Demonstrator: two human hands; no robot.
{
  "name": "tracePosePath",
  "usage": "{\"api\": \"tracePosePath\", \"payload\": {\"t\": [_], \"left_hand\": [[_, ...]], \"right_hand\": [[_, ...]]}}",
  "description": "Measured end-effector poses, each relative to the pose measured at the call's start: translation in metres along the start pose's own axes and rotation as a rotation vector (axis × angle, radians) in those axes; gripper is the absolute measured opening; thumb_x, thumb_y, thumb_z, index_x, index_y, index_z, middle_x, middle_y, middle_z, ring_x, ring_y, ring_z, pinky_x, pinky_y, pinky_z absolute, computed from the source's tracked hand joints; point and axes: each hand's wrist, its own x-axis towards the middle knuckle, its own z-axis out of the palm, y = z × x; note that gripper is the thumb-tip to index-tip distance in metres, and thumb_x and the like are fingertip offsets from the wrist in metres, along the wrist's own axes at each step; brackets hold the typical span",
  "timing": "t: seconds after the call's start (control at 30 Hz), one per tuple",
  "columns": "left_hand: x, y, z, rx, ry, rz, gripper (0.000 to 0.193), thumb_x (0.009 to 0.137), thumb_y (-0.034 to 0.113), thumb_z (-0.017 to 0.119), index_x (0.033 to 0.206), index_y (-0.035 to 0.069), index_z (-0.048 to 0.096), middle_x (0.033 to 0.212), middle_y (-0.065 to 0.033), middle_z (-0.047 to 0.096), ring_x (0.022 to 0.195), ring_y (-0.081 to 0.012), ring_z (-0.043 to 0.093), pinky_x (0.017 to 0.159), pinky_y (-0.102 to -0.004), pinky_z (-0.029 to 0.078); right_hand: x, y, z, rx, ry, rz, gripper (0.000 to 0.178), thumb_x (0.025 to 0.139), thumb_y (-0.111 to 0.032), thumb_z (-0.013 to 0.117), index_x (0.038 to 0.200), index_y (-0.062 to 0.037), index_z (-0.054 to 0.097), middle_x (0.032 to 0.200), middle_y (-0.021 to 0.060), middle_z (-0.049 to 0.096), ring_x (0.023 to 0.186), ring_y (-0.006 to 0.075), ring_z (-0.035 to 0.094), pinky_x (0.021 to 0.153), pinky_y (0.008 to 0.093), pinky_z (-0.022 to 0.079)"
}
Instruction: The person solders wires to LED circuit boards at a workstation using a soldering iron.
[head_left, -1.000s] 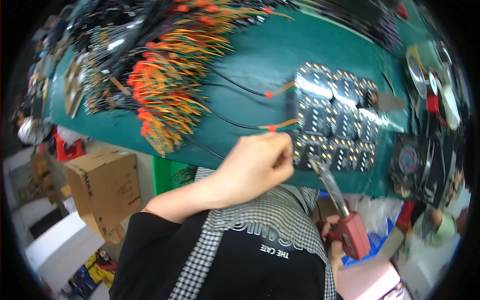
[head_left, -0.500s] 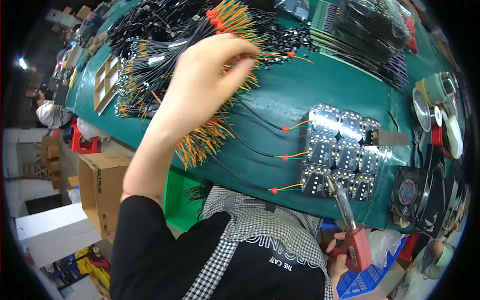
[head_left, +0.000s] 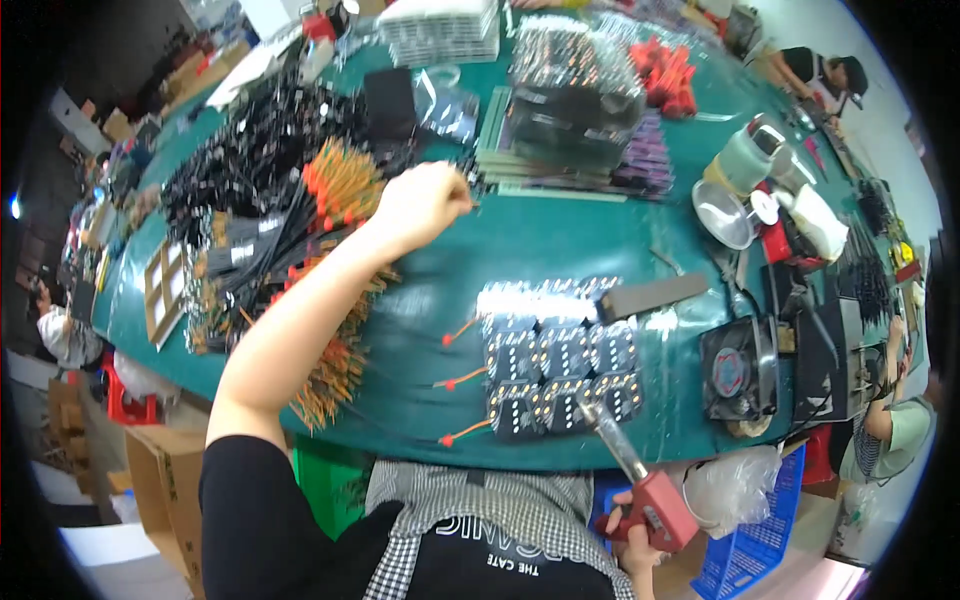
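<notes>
Reaching farther now, my left hand (head_left: 420, 205) pinches one wire; my right hand (head_left: 632, 528) grips the red soldering gun (head_left: 655, 500); three modules (head_left: 560, 365) wired, the rest unwired.

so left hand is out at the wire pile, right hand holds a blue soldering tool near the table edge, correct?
Not quite: in the head view the tool in the right hand is red, not blue. The left hand is indeed out at the wire pile.
</notes>
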Motion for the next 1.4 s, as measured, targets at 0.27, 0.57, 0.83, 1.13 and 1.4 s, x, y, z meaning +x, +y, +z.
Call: {"api": "tracePosePath", "payload": {"t": [0.27,0.57,0.83,1.13,1.4], "left_hand": [[-0.060,0.083,-0.052,-0.718,-0.048,-0.136,0.007,0.085,0.008,0.063,0.082,0.002,0.061,0.071,0.0042,0.058,0.065,-0.0010,0.051,0.058,-0.0183,0.040],[-0.110,0.123,0.021,-1.055,-0.258,-0.263,0.005,0.087,0.004,0.061,0.086,0.000,0.059,0.073,0.0074,0.052,0.066,0.0023,0.044,0.056,-0.0154,0.035],[-0.136,0.137,0.044,-0.672,-0.022,-0.090,0.007,0.078,-0.003,0.067,0.084,0.001,0.064,0.078,-0.0026,0.059,0.065,-0.0091,0.054,0.057,-0.0208,0.040],[-0.167,0.146,0.056,-0.534,-0.003,0.031,0.017,0.068,0.000,0.072,0.081,0.007,0.062,0.078,-0.0025,0.060,0.072,-0.0213,0.057,0.062,-0.0317,0.044],[-0.166,0.154,0.064,-0.429,0.052,0.016,0.018,0.065,-0.005,0.071,0.078,0.005,0.062,0.078,-0.0031,0.061,0.070,-0.0196,0.054,0.059,-0.0294,0.044]], "right_hand": [[-0.001,-0.002,-0.008,0.105,-0.005,-0.060,0.056,0.087,-0.026,0.069,0.130,0.0013,0.045,0.116,0.0181,0.060,0.074,0.0173,0.060,0.066,0.0302,0.051],[0.009,-0.007,-0.014,0.052,-0.028,-0.016,0.063,0.086,-0.036,0.068,0.130,0.0010,0.044,0.120,0.0169,0.055,0.077,0.0154,0.056,0.067,0.0307,0.048],[0.007,-0.009,-0.007,0.062,-0.004,0.019,0.071,0.079,-0.046,0.074,0.124,0.0024,0.050,0.117,0.0197,0.058,0.074,0.0171,0.057,0.063,0.0282,0.047],[-0.011,-0.016,-0.024,-0.162,-0.054,0.123,0.079,0.073,-0.051,0.077,0.111,0.0136,0.052,0.084,0.0165,0.068,0.056,0.0171,0.060,0.056,0.0256,0.049],[-0.010,-0.021,-0.017,-0.208,-0.033,0.132,0.069,0.073,-0.051,0.077,0.098,0.0108,0.061,0.074,0.0114,0.066,0.056,0.0147,0.060,0.055,0.0246,0.048]]}}
